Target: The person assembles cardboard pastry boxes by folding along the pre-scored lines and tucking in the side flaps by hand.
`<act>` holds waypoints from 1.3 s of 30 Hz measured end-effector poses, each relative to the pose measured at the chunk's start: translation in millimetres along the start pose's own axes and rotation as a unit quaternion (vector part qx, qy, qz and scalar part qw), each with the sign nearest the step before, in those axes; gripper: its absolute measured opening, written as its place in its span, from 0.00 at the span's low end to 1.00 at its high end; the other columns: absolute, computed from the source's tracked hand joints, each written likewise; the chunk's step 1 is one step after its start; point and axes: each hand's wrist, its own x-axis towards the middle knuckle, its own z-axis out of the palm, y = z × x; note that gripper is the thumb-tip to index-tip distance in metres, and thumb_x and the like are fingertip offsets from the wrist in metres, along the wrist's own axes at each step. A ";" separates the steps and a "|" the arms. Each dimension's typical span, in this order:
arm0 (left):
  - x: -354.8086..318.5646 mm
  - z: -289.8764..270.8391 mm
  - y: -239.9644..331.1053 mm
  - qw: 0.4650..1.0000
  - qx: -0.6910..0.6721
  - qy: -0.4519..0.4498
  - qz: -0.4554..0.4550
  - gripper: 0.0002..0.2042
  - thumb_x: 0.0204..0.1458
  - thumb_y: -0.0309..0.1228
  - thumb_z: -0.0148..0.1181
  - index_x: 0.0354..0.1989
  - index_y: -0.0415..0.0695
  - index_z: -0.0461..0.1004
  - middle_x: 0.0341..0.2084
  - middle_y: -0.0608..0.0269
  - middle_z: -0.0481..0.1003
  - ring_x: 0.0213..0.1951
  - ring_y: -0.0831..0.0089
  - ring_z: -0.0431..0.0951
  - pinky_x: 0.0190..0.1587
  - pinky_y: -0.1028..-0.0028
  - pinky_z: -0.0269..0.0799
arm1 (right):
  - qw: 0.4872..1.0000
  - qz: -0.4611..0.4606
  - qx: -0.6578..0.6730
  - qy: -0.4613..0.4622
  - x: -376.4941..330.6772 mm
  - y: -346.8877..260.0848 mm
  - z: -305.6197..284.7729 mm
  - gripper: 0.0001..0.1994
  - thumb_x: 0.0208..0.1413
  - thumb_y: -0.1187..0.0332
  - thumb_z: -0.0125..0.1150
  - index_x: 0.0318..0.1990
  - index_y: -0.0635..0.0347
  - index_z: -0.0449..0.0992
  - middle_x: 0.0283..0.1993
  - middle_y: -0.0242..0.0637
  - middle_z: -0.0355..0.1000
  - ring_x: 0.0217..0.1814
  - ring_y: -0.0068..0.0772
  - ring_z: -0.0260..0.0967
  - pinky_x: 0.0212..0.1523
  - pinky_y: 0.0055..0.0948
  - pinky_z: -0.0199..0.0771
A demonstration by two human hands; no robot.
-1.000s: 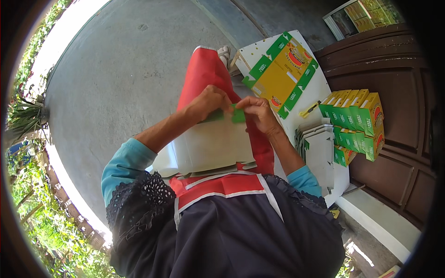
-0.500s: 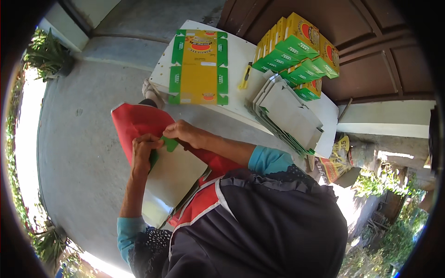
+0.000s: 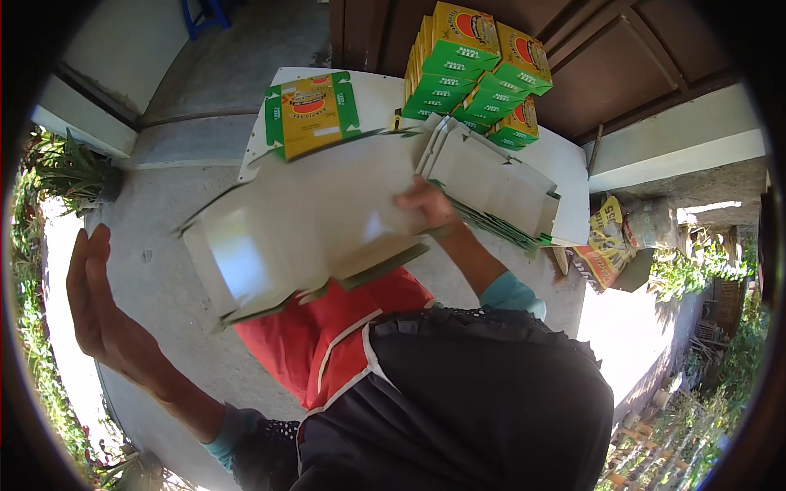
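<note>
My right hand [image 3: 427, 204] grips one end of an unfolded carton blank [image 3: 303, 213]. The blank is held up in the air with its plain grey-white inside showing, and its flaps stand bent along the edges. Off to the left, away from the cardboard, my left hand [image 3: 110, 327] is raised with its fingers stretched out and holds nothing. Behind the raised blank, a flat yellow-and-green carton blank [image 3: 315, 110] lies printed side up on the white table [image 3: 255, 147]. A pile of grey-sided blanks [image 3: 491, 176] rests on the table right of my right hand.
Several stacked yellow-and-green boxes [image 3: 467, 69] stand at the back of the table, against a brown door [image 3: 630, 74]. A cutter knife [image 3: 398, 119] shows partly beside them. Red cloth [image 3: 352, 311] covers my lap. At right lies a yellow-and-red sack [image 3: 606, 245]; a potted plant [image 3: 78, 176] stands left.
The blank has risen from my lap toward the table, opened out wide in my right hand. My left hand has let go and swung out left. The view has shifted.
</note>
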 end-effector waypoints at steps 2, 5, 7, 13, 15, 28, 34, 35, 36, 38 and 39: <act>-1.0 -0.6 -10.8 0.999 -0.007 0.033 -0.033 0.16 0.62 0.34 0.52 0.52 0.35 0.74 0.41 0.52 0.80 0.47 0.68 0.78 0.57 0.67 0.68 | 0.978 -0.123 -0.044 0.164 -34.0 -32.5 -87.5 0.40 0.35 0.80 0.68 0.57 0.76 0.51 0.40 0.41 0.74 0.43 0.34 0.74 0.60 0.36 0.66; -20.2 35.4 -84.0 0.977 -0.136 -0.083 -0.139 0.17 0.60 0.35 0.55 0.48 0.33 0.76 0.37 0.51 0.80 0.41 0.67 0.79 0.52 0.67 0.71 | 0.921 -0.258 -0.097 0.275 -114.1 -86.4 -198.2 0.36 0.38 0.79 0.68 0.58 0.68 0.57 0.48 0.42 0.71 0.48 0.36 0.71 0.56 0.38 0.69; -48.3 48.3 -136.4 0.948 -0.177 -0.135 -0.226 0.16 0.59 0.33 0.57 0.46 0.31 0.76 0.34 0.52 0.80 0.39 0.67 0.80 0.47 0.70 0.74 | 0.902 -0.249 -0.136 0.325 -137.1 -96.4 -207.5 0.31 0.42 0.77 0.68 0.56 0.65 0.63 0.50 0.42 0.70 0.50 0.37 0.71 0.52 0.39 0.73; -136.6 128.4 -195.8 0.950 -0.090 -0.274 -0.121 0.10 0.54 0.25 0.60 0.43 0.33 0.77 0.31 0.56 0.80 0.37 0.71 0.81 0.42 0.73 0.75 | 0.752 -0.090 -0.399 0.517 -229.1 -82.7 -379.9 0.08 0.50 0.76 0.61 0.39 0.59 0.75 0.27 0.30 0.70 0.25 0.24 0.67 0.28 0.26 0.67; -140.2 137.6 -191.7 0.940 -0.052 -0.327 -0.086 0.09 0.53 0.23 0.60 0.42 0.34 0.77 0.30 0.55 0.80 0.36 0.72 0.81 0.41 0.74 0.74 | 0.623 -0.056 -0.549 0.555 -246.5 -95.8 -405.9 0.06 0.50 0.75 0.61 0.36 0.59 0.75 0.25 0.29 0.68 0.24 0.22 0.64 0.26 0.24 0.63; -150.0 119.1 -201.4 0.955 0.030 -0.295 0.014 0.06 0.51 0.22 0.59 0.37 0.36 0.77 0.31 0.46 0.78 0.35 0.51 0.79 0.37 0.63 0.74 | 0.355 0.122 -0.632 0.678 -186.3 -106.1 -355.4 0.11 0.48 0.68 0.59 0.40 0.57 0.78 0.41 0.46 0.76 0.40 0.47 0.76 0.39 0.41 0.75; -151.9 122.4 -194.5 0.953 0.067 -0.290 0.050 0.05 0.49 0.21 0.58 0.35 0.38 0.76 0.30 0.47 0.77 0.35 0.48 0.77 0.36 0.57 0.72 | 0.326 -0.048 -0.755 0.566 -111.1 -122.5 -276.3 0.10 0.48 0.67 0.57 0.39 0.53 0.80 0.38 0.47 0.77 0.43 0.54 0.75 0.44 0.45 0.74; -151.4 121.8 -194.1 0.953 0.067 -0.292 0.055 0.05 0.49 0.22 0.58 0.34 0.38 0.76 0.30 0.47 0.77 0.35 0.48 0.77 0.36 0.57 0.72 | 0.345 -0.022 -0.778 0.525 -95.1 -123.3 -270.2 0.10 0.49 0.67 0.57 0.39 0.53 0.79 0.37 0.46 0.78 0.43 0.54 0.75 0.44 0.45 0.74; -150.3 124.6 -194.9 0.953 0.063 -0.290 0.061 0.05 0.48 0.22 0.58 0.34 0.38 0.75 0.29 0.48 0.77 0.35 0.48 0.77 0.36 0.57 0.71 | 0.359 0.000 -0.798 0.484 -79.1 -128.2 -264.5 0.10 0.49 0.67 0.58 0.39 0.54 0.79 0.36 0.45 0.78 0.42 0.53 0.75 0.44 0.44 0.74; -151.6 131.9 -196.4 0.951 0.067 -0.295 0.064 0.05 0.48 0.23 0.59 0.34 0.38 0.76 0.29 0.47 0.77 0.35 0.48 0.77 0.36 0.57 0.71 | 0.452 -0.162 -0.778 0.405 -41.3 -106.0 -250.9 0.09 0.50 0.69 0.59 0.39 0.55 0.79 0.34 0.47 0.77 0.40 0.51 0.75 0.41 0.41 0.74; -152.1 128.5 -200.1 0.949 0.087 -0.298 0.057 0.06 0.48 0.23 0.59 0.35 0.39 0.76 0.30 0.47 0.77 0.34 0.48 0.77 0.36 0.58 0.72 | 0.507 -0.220 -0.758 0.345 -11.0 -80.1 -220.4 0.08 0.50 0.71 0.59 0.39 0.55 0.79 0.33 0.47 0.76 0.38 0.49 0.75 0.39 0.42 0.73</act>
